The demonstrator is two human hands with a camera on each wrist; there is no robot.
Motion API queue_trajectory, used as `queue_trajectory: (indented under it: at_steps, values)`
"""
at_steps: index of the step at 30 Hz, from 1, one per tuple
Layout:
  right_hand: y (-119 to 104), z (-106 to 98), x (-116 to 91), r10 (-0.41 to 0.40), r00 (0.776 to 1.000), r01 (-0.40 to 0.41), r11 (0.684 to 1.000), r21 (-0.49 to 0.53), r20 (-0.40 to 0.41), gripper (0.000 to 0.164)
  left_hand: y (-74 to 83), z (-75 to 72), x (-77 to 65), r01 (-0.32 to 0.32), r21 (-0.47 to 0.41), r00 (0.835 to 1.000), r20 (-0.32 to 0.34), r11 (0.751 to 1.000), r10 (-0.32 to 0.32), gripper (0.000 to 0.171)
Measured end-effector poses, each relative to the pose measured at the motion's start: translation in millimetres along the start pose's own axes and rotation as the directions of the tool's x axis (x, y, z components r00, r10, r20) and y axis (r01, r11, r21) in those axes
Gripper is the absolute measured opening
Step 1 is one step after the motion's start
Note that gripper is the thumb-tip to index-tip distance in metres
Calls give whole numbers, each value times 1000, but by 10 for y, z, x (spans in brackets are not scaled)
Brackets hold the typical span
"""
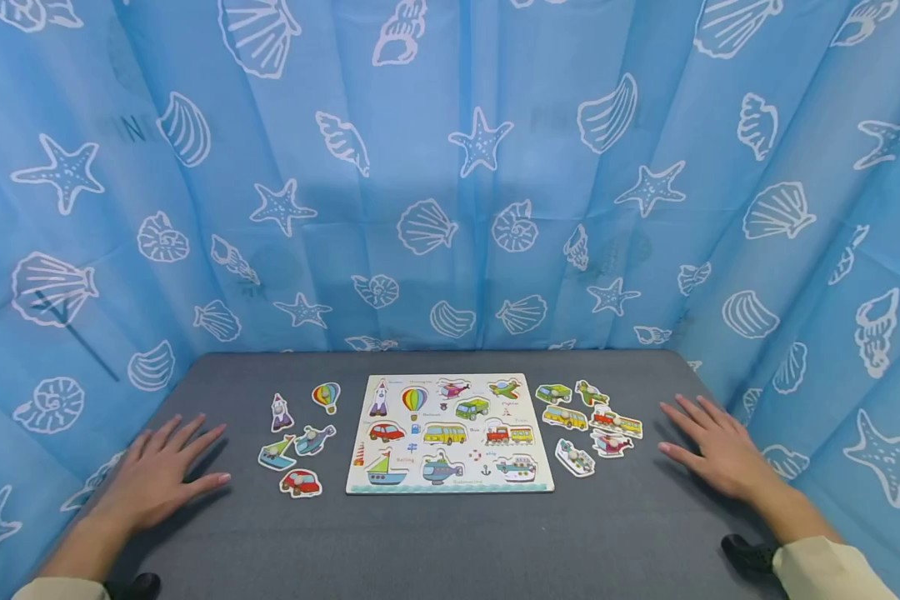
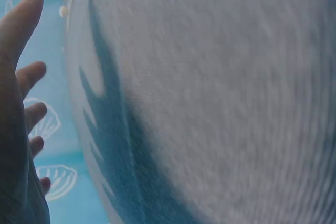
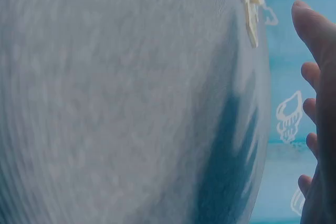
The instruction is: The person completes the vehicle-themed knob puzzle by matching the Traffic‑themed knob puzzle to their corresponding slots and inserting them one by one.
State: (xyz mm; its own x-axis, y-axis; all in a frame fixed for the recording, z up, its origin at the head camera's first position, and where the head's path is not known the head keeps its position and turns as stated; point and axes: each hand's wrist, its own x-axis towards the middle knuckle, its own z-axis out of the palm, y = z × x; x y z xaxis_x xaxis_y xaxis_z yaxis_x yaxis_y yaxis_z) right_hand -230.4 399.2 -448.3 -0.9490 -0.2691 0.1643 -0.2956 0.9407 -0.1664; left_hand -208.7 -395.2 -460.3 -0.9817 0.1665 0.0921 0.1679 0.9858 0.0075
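A white wooden peg puzzle board (image 1: 450, 487) with printed vehicles lies in the middle of the grey table. My left hand (image 1: 157, 479) is held over the table's left side, fingers spread and holding nothing. Closest to it are loose sailboat (image 1: 277, 452) and red car (image 1: 301, 482) pieces. On the right my right hand (image 1: 723, 454) is likewise spread with nothing in it, near the helicopter piece (image 1: 612, 443) and train piece (image 1: 617, 422). Both wrist views show the left fingers (image 2: 35, 72) and right fingers (image 3: 311, 74) above their shadows, apart from the tabletop.
Left of the board also lie rocket (image 1: 281, 412), balloon (image 1: 326, 397) and submarine (image 1: 314, 440) pieces. To its right are truck (image 1: 553, 392), airplane (image 1: 592, 393), bus (image 1: 565, 417) and ship (image 1: 574, 458) pieces. A blue seashell curtain (image 1: 435, 275) surrounds the table's back and sides.
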Motion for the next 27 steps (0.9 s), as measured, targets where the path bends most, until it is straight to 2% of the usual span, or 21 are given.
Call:
queue_trajectory:
  at_steps: [7,12,18,21,24,27]
  values:
    - [-148,-27,13,-50,997,49,998,-28,-64,63,143,-46,21,-34,-59,999,-9,998,33,89]
    - [-271,-11,15,-60,992,61,998,2,-109,59,297,-120,34,-53,-94,998,-27,994,51,87]
    - [-392,12,24,-69,986,78,995,59,-152,56,424,-167,51,-112,-185,992,-84,976,98,77]
    - [-464,32,32,-81,978,101,990,94,-193,54,492,-184,60,-119,-247,990,-102,962,96,74]
    - [-552,56,37,-107,961,146,979,141,-256,52,576,-204,71,-119,-330,990,-106,937,88,71]
    - [-660,81,35,-102,951,164,966,200,-291,51,674,-218,82,-120,-433,990,-114,893,78,67]
